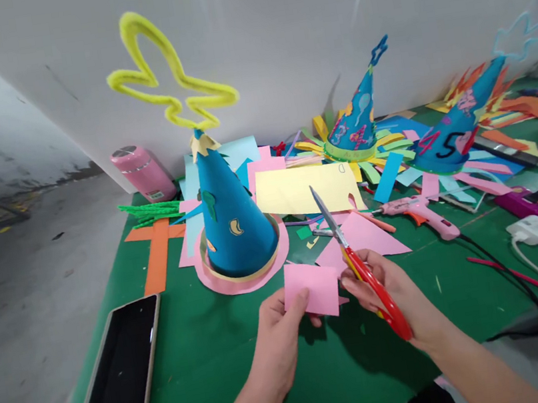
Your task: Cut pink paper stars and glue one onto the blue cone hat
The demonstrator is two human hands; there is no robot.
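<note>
My left hand [276, 340] pinches a small pink paper rectangle [311, 289] above the green table [207, 365]. My right hand [392, 292] grips red-handled scissors [360, 269]; their closed blades point up and away, just right of the pink piece. Straight ahead stands a blue cone hat [230, 214] on a pink ring, topped by a yellow pipe-cleaner shape [164, 76]. A larger pink sheet [362, 236] and a yellow sheet [305, 190] lie behind the scissors.
A phone [116, 379] lies at the left front. A pink bottle [143, 173] stands at the back left. Two more blue hats [360, 117] [459, 122], paper scraps, a pink glue gun [416, 210] and cables [530, 257] fill the right side.
</note>
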